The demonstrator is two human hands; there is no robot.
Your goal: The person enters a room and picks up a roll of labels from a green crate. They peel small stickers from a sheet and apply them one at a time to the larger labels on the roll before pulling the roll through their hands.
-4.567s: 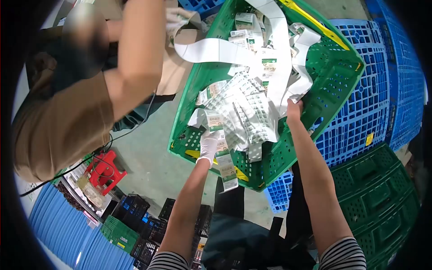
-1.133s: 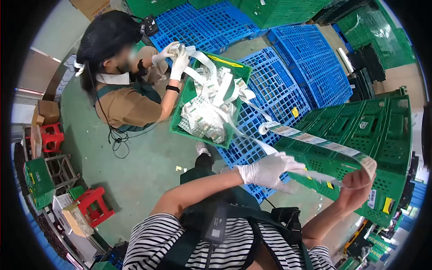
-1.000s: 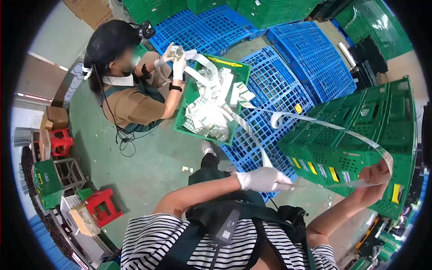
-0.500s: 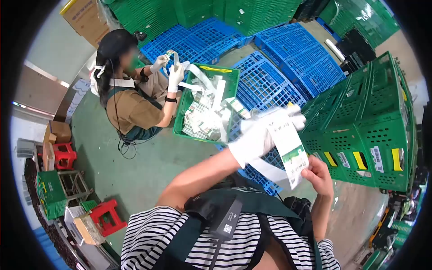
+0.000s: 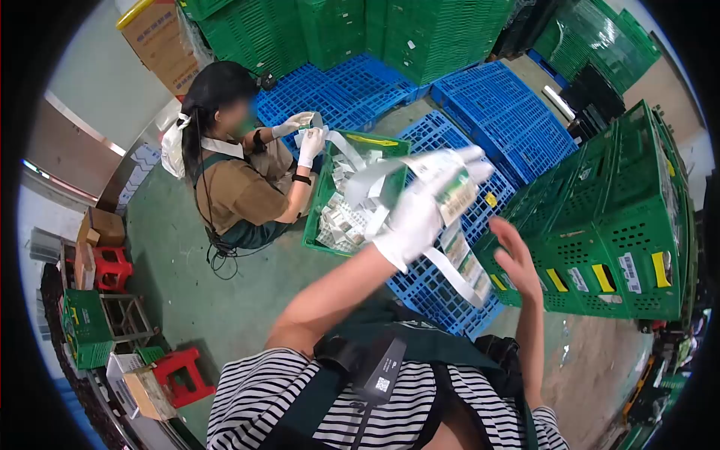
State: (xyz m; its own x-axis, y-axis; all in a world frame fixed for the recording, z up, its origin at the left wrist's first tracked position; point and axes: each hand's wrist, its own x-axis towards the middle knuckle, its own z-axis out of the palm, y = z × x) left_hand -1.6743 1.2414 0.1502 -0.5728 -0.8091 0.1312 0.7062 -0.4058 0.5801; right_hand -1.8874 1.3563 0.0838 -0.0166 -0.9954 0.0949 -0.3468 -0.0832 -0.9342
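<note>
My left hand [image 5: 416,217], in a white glove, grips a strip of printed labels [image 5: 465,262] at the middle right; motion blurs the fingers. Part of the strip lies over the hand, and a printed length with white backing curls below it. A pale band of strip [image 5: 371,176] trails from the glove over a green crate. My right hand [image 5: 519,261] is bare, held just right of the hanging labels, fingers stretched and apart, holding nothing. Inside the green crate [image 5: 309,225] lie many small printed labels [image 5: 345,223] and loose white strips.
A co-worker [image 5: 244,180] in white gloves sits at the left of the crate, handling a label strip. Blue pallets [image 5: 502,105] lie ahead. Stacked green crates [image 5: 600,232] stand close on the right. Red stools [image 5: 184,377] are at the left.
My right hand has let go of the label strip's lower end and opened. My left hand has shifted slightly left with the strip, which now curls below it. The view has tilted up a little.
</note>
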